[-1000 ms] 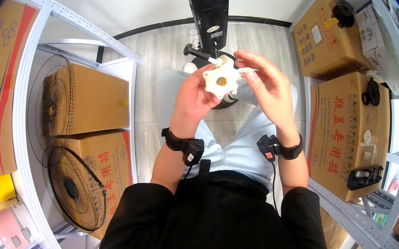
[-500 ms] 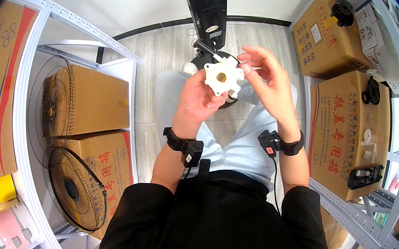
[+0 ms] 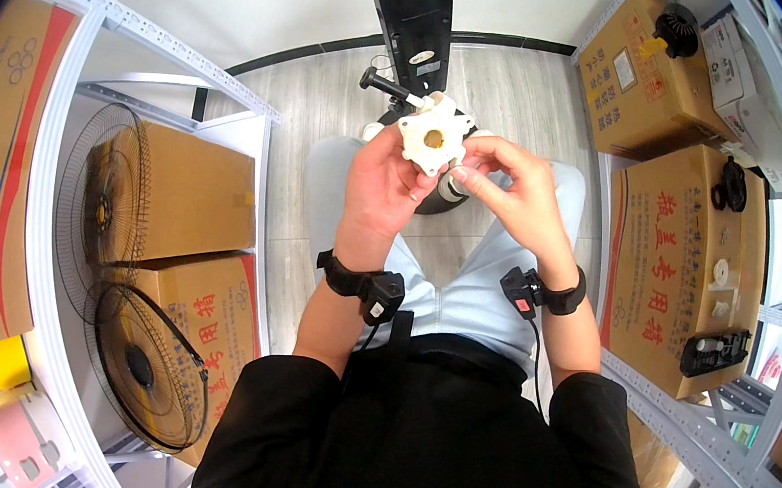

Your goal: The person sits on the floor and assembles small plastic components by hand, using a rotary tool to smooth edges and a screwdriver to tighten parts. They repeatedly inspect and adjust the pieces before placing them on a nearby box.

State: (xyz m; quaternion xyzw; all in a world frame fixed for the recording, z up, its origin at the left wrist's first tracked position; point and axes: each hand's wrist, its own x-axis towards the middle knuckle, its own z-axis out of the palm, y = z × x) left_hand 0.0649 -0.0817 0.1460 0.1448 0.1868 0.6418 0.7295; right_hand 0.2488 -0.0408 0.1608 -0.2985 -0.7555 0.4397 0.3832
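Observation:
A white, star-shaped plastic housing [image 3: 415,139] with a round hole in its middle is held up over my lap. My left hand [image 3: 379,188] is closed around its lower left side. The thumb and fingers of my right hand [image 3: 528,195] come together at its lower right edge, gripping it there. From the housing's upper left a black rod with a wider end [image 3: 383,83] sticks out. What my fingertips touch behind the housing is hidden.
A black fan stand [image 3: 414,25] rises just beyond my hands. At left, wire fan guards [image 3: 138,367] lean against cardboard boxes on a shelf. On the right, a box [image 3: 640,262] bears small black and white parts, including a black plastic piece [image 3: 715,353].
My right hand has moved down and left, and its spread fingers have closed at the housing's lower right edge. The housing has tilted and shifted slightly, showing more of the black rod.

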